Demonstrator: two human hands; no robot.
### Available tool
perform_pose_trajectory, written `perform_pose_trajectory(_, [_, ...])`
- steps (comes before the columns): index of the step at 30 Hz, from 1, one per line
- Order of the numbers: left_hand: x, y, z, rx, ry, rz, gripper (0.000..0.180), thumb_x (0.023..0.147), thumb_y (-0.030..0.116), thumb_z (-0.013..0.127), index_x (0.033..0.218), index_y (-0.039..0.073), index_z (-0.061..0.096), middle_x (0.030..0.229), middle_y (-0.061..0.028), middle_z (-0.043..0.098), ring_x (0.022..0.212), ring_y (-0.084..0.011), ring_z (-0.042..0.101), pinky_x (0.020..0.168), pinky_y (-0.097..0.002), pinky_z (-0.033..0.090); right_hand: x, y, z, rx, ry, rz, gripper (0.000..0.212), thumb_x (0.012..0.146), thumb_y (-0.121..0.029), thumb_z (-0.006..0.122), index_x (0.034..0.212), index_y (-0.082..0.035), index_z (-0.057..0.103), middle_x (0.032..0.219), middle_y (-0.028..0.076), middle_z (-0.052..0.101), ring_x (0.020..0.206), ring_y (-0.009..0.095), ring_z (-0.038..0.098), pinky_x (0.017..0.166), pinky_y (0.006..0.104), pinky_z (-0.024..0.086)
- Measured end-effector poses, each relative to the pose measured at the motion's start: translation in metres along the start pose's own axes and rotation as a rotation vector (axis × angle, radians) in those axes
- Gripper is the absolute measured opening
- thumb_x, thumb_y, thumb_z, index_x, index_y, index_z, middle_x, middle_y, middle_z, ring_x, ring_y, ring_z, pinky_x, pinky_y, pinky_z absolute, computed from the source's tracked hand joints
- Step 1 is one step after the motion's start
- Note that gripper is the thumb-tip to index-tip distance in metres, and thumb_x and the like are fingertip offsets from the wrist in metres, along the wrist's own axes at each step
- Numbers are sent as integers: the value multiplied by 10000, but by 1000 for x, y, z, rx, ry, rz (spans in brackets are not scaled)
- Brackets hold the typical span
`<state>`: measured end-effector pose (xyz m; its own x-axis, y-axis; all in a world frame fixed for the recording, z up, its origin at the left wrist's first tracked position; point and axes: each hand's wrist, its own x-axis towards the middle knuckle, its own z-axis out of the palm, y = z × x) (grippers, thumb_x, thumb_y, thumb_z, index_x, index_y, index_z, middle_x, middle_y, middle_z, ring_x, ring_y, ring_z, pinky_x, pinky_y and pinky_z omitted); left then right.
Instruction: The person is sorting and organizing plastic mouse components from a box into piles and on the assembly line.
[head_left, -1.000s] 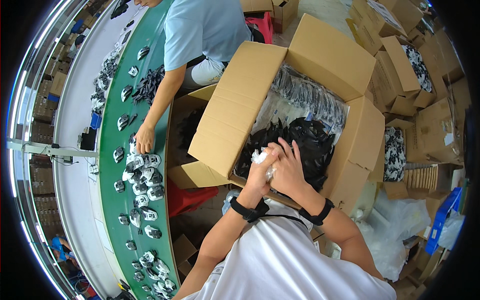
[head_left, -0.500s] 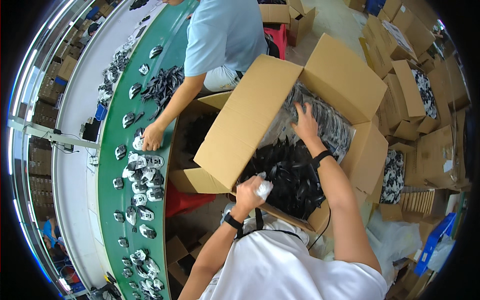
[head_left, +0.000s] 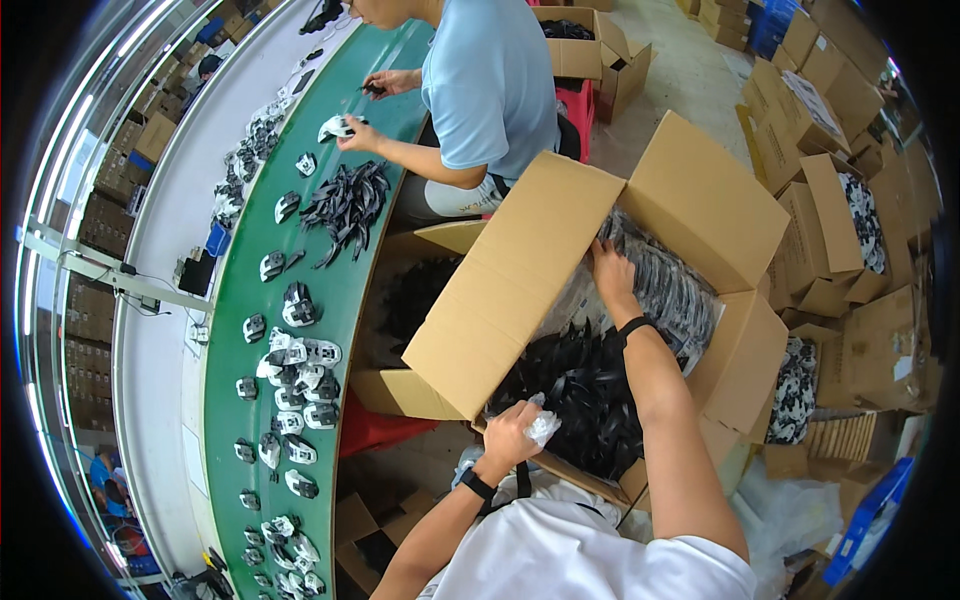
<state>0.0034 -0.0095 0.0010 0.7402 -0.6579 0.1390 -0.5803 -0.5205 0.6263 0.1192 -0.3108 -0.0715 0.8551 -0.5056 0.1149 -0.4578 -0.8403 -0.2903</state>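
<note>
Crumpled clear plastic, whitish and thinly wrinkled, is held in the left hand above the near edge of an open cardboard box. Beneath it, a heap of smooth, curved black pieces with pointed ends is contained; at the far side, glossy bagged packs are ranged in a ridged row. By the left hand, the fingers are curled closed around the plastic, part of which is left sticking out. The right hand is extended over the box to the packs, beside the inner edge of the raised flap; its fingers are bent, but how far they are parted, and whether anything is gripped by them, cannot be told. Dark bands are worn on both wrists. To the left, another box is filled with dark pieces. On the green, smooth tabletop, rounded black-and-white shells are spread singly and in clusters, and slender black strips are piled loosely. Beyond the pile, a white shell is held in one hand of a co-worker in light blue, and a small dark piece in the other.
</note>
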Motion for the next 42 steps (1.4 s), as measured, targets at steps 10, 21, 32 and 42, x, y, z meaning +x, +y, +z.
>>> perform_pose_trajectory(10, [1,-3,-1,44,-21,-2,295,651,256,782,793,88,585,759,-74,605,651,-276,633,558,-368,515,-20,23,3,321,297,-136,109,856,-98,554,951,-51,582,878,132,578,738,345,611,636,428,525])
perform_pose_trajectory(21, [0,-1,-3,61,-55,2,339,630,265,789,839,85,591,789,-80,609,688,-282,639,582,-373,521,-31,-1,-7,-52,190,-319,282,803,-98,579,1084,-72,581,979,122,565,945,302,578,729,401,549])
perform_pose_trajectory(32, [-1,1,2,67,-71,1,327,680,280,766,834,95,546,790,-64,579,679,-276,633,572,-375,518,-20,22,13,101,203,-284,197,787,-84,594,982,-61,610,945,142,605,769,310,641,623,423,539])
perform_pose_trajectory(42, [0,-3,1,81,-73,11,349,638,271,788,846,91,573,783,-70,587,687,-271,636,575,-365,519,-49,5,-82,1330,112,289,161,840,-70,663,865,88,672,726,64,663,646,96,618,582,234,494])
